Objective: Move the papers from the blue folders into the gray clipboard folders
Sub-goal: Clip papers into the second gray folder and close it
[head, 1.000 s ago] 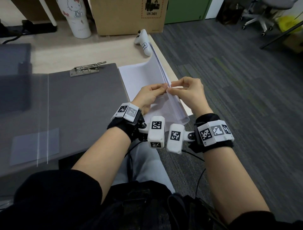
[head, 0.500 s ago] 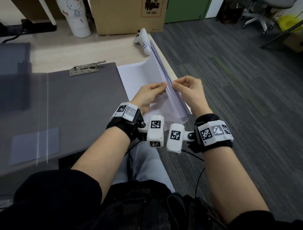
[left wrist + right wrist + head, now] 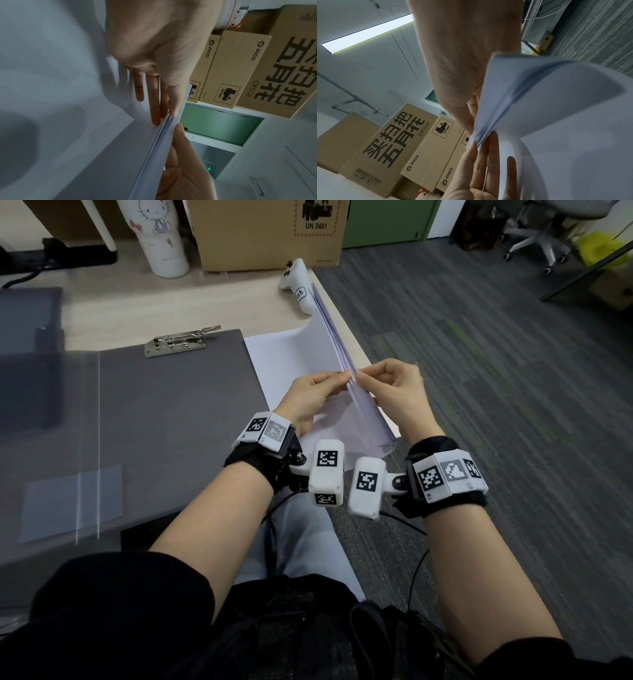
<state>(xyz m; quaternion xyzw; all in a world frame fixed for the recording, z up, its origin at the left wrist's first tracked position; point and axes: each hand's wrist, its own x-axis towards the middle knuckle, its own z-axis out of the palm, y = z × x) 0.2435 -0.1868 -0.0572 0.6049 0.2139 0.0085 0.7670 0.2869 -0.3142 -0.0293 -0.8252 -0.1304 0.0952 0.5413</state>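
Note:
A stack of white papers (image 3: 291, 361) lies on the table just right of the open gray clipboard folder (image 3: 154, 412), whose metal clip (image 3: 181, 341) sits at its far edge. The stack's right edge is lifted off the table and fans slightly. My left hand (image 3: 337, 381) pinches that edge, thumb on one side and straight fingers on the other (image 3: 165, 116). My right hand (image 3: 368, 376) pinches the same edge from the right, close to the left one (image 3: 471, 121). The papers (image 3: 556, 108) curve away below both hands. No blue folder is clearly visible.
A white controller (image 3: 301, 285) lies at the papers' far corner. Behind it stand a white tumbler (image 3: 161, 237) and a cardboard box (image 3: 267, 231). The table's right edge runs under the papers, with gray carpet (image 3: 496, 405) beyond. A clear cover sheet (image 3: 68, 501) overlaps the folder's left part.
The stack's right edge has risen and stands steeper than a second ago. Both hands keep pinching it and have shifted only slightly.

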